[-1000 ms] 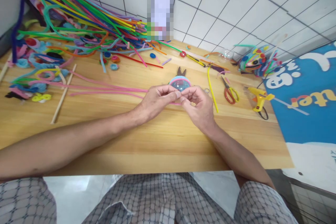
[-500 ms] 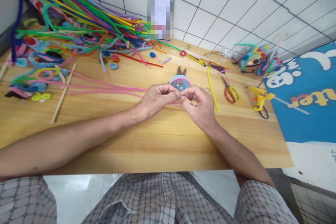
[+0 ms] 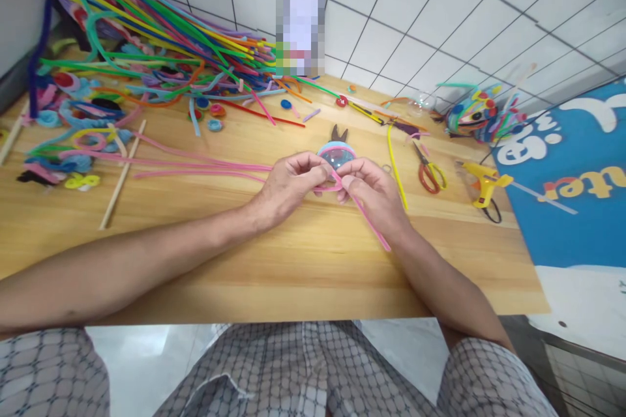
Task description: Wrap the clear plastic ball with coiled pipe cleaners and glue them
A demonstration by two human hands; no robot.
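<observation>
Pinched between the fingers of my left hand [image 3: 303,176] and my right hand [image 3: 369,189] is a pink pipe cleaner [image 3: 374,227]. It is bent at the fingertips, and one length slants down to the right past my right palm. Just beyond my fingers sits a clear plastic dome [image 3: 337,155] with a blue and pink rim. The dark tips of a tool [image 3: 340,133] stick out behind it. Several long pink pipe cleaners [image 3: 210,163] lie on the table to the left, their right ends hidden by my left hand.
A heap of coloured pipe cleaners [image 3: 186,32] fills the back left. At the right lie a yellow pipe cleaner [image 3: 396,168], scissors [image 3: 429,172], a yellow glue gun [image 3: 484,186] and a colourful fish-like craft [image 3: 474,114]. A wooden stick [image 3: 122,176] rests at left. A phone-like blurred object [image 3: 300,26] leans on the wall.
The pink pipe cleaner now shows crossing at my fingertips, with a length hanging down to the right. My right hand has turned slightly; both hands stay close together.
</observation>
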